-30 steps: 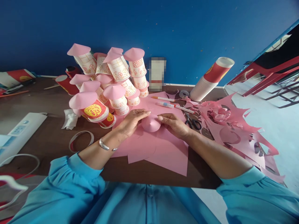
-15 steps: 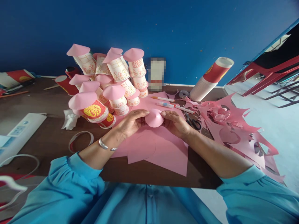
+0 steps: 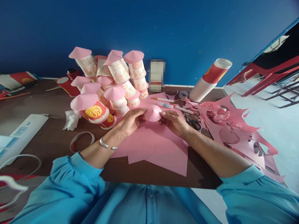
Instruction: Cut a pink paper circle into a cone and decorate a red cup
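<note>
A small pink paper cone (image 3: 154, 113) is held up between both hands, its tip pointing upward. My left hand (image 3: 133, 120) pinches its left edge, and my right hand (image 3: 174, 122) pinches its right edge between thumb and fingers. Beneath the hands lie flat pink paper sheets (image 3: 168, 152). Left of them are several stacked paper cups (image 3: 118, 73) with drawn patterns, topped by pink cone roofs (image 3: 84, 101). A glue stick (image 3: 164, 105) and orange-and-white markers lie just beyond the cone.
Black scissors (image 3: 194, 123) and cut pink scraps (image 3: 231, 133) are on the right. A tall cup stack (image 3: 210, 80) leans behind them, near a tape roll (image 3: 183, 94). On the left are another tape roll (image 3: 81, 141), crumpled tissue (image 3: 70, 120) and a white power strip (image 3: 24, 133).
The cone has moved slightly up and left and is turned a little in the fingers. Both hands still grip it. The view has shifted slightly.
</note>
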{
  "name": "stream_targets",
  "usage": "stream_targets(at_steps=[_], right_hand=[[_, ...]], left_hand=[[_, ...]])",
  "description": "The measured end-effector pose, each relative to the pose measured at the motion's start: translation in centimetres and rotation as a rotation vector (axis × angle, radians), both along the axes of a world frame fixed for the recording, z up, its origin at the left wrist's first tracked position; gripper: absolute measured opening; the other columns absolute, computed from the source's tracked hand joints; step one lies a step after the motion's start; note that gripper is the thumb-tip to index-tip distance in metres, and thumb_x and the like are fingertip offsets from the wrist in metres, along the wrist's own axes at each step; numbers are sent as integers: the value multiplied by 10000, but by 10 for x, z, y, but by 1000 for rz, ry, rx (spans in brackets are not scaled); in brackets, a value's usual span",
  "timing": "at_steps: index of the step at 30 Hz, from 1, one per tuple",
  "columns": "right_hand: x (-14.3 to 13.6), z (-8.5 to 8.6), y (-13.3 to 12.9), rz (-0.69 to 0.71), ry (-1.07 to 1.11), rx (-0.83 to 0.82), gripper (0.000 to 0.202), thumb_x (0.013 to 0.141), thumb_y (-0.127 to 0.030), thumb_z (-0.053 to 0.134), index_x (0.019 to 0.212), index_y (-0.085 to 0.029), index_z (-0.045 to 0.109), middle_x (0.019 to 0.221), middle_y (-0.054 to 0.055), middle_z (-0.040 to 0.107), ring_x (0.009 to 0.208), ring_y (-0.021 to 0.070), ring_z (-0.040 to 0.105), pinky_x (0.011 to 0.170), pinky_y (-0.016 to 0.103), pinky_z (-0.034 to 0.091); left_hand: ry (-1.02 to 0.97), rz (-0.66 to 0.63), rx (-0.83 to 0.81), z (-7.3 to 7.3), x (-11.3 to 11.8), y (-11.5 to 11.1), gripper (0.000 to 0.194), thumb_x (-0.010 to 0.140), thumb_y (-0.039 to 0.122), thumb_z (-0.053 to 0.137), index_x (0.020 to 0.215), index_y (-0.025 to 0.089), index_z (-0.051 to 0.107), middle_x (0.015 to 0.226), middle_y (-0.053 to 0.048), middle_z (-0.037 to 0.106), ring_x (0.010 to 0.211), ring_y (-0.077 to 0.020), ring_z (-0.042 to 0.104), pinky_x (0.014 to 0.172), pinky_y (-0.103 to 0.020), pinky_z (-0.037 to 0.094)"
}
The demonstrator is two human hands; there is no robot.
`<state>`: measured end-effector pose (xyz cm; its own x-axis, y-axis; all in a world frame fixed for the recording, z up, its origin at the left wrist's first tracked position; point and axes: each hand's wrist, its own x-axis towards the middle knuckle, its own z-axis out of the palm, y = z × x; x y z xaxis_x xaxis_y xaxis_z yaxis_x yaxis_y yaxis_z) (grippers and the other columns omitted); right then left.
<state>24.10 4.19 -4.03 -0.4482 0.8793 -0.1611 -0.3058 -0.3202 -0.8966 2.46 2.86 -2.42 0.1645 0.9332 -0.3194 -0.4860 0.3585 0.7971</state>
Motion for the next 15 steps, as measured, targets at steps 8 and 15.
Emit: stream_targets(at_steps=[8,15], right_hand=[[5,-3,5,-128,-455,377,427,817,-586,755,690,-186,675,626,6,648,603,138,555,619,284,423],[4,-12,4,-67,-694,552,388,844,-568,693,731,-199,663,654,14,652,639,170,566,620,293,408]], left_hand=[[72,-30,60,9,-9,-10,373,623,380,965,764,151,706,658,18,642,620,-96,575,606,-232,477],[295,-42,83,10,-42,-46,378,703,461,912,810,145,734,610,8,632,547,-86,545,544,-219,417]])
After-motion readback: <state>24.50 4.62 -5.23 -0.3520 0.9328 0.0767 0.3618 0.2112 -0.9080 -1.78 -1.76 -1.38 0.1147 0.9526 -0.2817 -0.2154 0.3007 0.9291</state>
